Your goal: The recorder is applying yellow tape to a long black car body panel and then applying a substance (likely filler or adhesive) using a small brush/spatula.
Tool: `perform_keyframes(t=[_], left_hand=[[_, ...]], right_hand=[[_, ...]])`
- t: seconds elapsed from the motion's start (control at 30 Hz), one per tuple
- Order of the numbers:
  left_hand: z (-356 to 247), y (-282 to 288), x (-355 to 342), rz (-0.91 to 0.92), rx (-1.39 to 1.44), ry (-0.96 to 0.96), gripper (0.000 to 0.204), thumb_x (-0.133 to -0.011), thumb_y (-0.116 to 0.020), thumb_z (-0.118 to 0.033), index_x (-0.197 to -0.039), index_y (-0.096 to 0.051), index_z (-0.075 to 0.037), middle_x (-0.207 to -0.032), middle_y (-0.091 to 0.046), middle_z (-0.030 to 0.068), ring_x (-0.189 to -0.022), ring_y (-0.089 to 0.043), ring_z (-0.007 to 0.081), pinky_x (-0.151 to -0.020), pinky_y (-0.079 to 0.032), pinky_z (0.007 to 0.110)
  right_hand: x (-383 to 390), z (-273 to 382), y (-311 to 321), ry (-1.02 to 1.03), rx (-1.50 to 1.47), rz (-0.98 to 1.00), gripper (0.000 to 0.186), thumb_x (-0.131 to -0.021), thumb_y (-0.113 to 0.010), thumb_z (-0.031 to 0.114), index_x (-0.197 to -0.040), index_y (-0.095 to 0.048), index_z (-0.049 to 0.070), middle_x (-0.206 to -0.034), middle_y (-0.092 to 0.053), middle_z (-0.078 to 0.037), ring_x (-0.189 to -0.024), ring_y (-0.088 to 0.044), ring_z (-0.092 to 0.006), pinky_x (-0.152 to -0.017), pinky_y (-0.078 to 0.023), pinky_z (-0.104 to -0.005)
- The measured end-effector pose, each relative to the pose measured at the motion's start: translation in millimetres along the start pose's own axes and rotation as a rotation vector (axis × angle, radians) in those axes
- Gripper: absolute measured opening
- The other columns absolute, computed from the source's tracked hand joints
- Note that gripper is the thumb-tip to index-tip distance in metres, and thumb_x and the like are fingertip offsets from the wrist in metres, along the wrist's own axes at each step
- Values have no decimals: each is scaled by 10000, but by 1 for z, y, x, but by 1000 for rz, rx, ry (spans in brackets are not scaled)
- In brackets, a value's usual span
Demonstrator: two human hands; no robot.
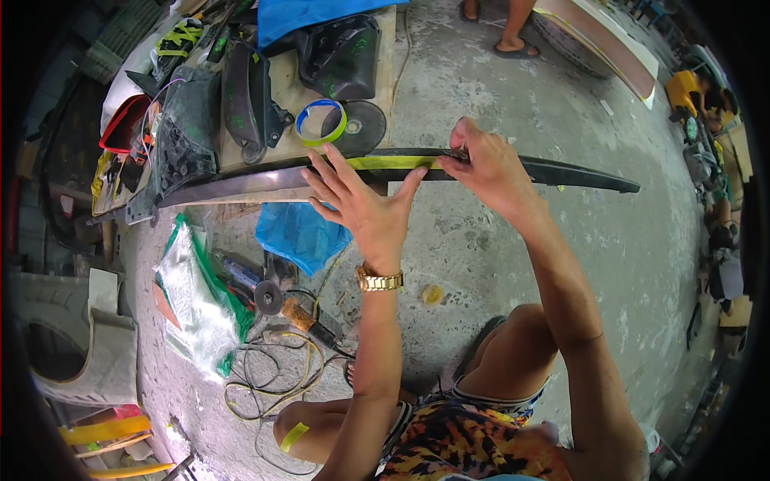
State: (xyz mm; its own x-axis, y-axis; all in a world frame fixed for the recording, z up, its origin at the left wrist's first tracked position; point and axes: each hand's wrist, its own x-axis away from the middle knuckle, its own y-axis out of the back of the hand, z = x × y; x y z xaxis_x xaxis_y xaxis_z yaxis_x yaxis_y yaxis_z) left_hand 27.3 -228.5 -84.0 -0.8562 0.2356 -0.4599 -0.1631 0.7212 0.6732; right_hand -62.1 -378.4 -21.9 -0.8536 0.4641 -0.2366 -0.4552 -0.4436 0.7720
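A long, dark, slightly curved trim strip lies across in front of me, its left part resting on a bench. Yellow-green tape runs along the middle of its face. My left hand, with a gold watch at the wrist, is spread open over the strip, thumb stretched to the tape. At the tape's right end, the thumb and index finger of my right hand are pinched together; what lies between the fingertips is partly hidden. Just beyond the strip sit a tape roll and a dark round disc.
Black moulded parts and a blue sheet cover the bench. Below are a blue plastic bag, clear plastic packaging, an angle grinder and coiled cables. Another person's foot stands at the far side.
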Motion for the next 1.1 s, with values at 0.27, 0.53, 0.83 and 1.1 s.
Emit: perform_keyframes(t=[0.27, 0.53, 0.83, 1.1], left_hand=[[8, -6, -3, -16, 120, 71, 1272, -716, -863, -548, -1603, -115, -29, -1646, -201, 222, -1531, -87, 459, -1183, -99, 647], [16, -2, -4, -23, 193, 59, 1207, -775, -843, -489, -1612, -97, -41, -1626, -264, 203, -1531, -103, 438, -1206, -81, 579], [20, -1, -4, -42, 226, 65, 1127, -828, -811, -441, -1614, -108, -45, -1602, -310, 198, -1517, -139, 430, -1198, -100, 569], [23, 0, -5, -94, 275, 33, 1048, -838, -813, -278, -1620, -144, -79, -1577, -376, 156, -1515, -167, 426, -1183, -118, 574]], right_hand=[[-1, 4, 3, -57, -27, 70, 274, -880, -728, 180, -957, -519, 20, -821, -691, -178, -830, -676, -406, -707, -497, -494], [2, 2, 1, -36, 6, 13, 279, -867, -762, 147, -930, -527, 10, -780, -656, -177, -736, -646, -370, -652, -465, -442], [1, -1, -1, -10, 25, 13, 269, -877, -756, 143, -930, -522, 21, -770, -644, -162, -717, -635, -358, -648, -464, -429], [1, 1, 0, -28, 20, 30, 268, -875, -758, 145, -925, -531, 14, -766, -641, -170, -707, -639, -353, -648, -469, -428]])
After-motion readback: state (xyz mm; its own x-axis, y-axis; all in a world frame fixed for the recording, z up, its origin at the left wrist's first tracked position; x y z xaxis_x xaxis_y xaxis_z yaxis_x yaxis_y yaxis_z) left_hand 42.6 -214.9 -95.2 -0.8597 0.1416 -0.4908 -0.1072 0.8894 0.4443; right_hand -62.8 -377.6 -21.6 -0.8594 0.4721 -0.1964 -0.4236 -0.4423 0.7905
